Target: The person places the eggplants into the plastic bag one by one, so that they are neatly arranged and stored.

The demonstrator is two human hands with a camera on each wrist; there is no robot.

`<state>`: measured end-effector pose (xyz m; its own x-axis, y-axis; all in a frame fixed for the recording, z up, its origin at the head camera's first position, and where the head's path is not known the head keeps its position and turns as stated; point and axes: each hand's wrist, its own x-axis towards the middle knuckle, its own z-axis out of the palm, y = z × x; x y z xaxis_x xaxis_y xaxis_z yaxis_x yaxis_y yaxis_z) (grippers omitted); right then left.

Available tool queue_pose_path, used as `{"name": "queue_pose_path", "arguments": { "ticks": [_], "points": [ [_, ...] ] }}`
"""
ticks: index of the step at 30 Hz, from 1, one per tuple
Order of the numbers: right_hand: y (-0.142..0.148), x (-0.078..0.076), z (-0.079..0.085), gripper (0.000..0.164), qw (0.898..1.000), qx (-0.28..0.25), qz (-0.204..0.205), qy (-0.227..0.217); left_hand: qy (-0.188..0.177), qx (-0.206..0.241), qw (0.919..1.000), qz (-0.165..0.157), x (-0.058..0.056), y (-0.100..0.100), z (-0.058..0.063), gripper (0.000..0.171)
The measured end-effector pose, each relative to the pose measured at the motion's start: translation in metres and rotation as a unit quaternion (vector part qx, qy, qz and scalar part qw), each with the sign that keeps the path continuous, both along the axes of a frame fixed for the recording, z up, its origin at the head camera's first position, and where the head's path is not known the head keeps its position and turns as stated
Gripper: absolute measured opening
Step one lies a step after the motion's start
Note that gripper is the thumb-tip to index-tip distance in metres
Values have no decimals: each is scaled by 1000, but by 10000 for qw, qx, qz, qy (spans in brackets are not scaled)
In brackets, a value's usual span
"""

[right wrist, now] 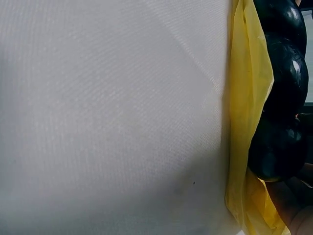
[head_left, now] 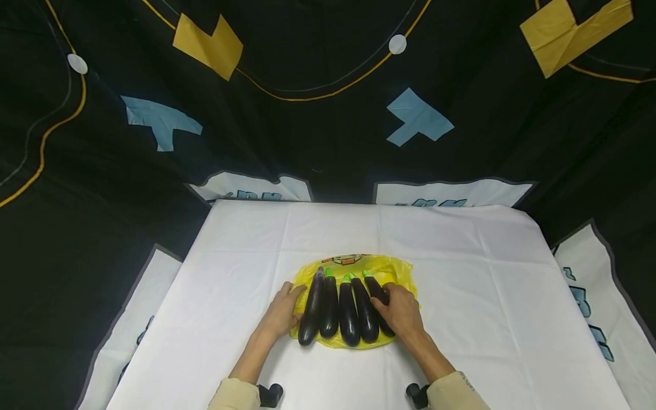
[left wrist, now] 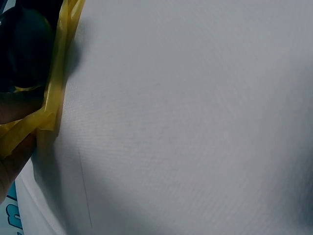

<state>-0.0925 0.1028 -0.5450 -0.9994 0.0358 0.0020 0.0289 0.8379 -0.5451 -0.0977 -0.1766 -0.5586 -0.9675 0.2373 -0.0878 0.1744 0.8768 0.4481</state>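
Observation:
Several dark eggplants (head_left: 349, 316) lie side by side on a flat yellow plastic bag (head_left: 394, 270), their stem ends pointing away from me. At the bag's left edge, my left hand (head_left: 277, 314) pinches the yellow plastic, next to the leftmost eggplant (head_left: 311, 313). In the left wrist view, a fold of the bag (left wrist: 55, 83) passes between thumb and finger. My right hand (head_left: 402, 310) grips the rightmost eggplant (head_left: 375, 289) from its right side, covering part of it. The right wrist view has rounded eggplant ends (right wrist: 276, 152) beside the bag's raised edge (right wrist: 244, 98).
A white cloth covers the table (head_left: 461, 296) under the bag. Behind it hangs a black curtain (head_left: 318, 148) with yellow and blue shapes. Black wrist mounts (head_left: 270, 394) show at both sleeves.

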Motion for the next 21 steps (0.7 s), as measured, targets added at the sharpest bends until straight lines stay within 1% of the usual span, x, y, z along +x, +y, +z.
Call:
{"name": "queue_pose_path", "arguments": {
  "ticks": [8, 16, 21],
  "points": [
    [-1, 0, 3, 46, 10000, -27, -20, 6, 13, 0, 10000, -14, -1, 0, 0, 65],
    [0, 0, 8, 46, 10000, -68, -25, 12, 30, -49, 10000, -12, 0, 1, 1, 63],
    [0, 2, 11, 45, 10000, 16, -19, 65, 45, -66, 10000, -31, 0, 1, 2, 63]
  ]
}}
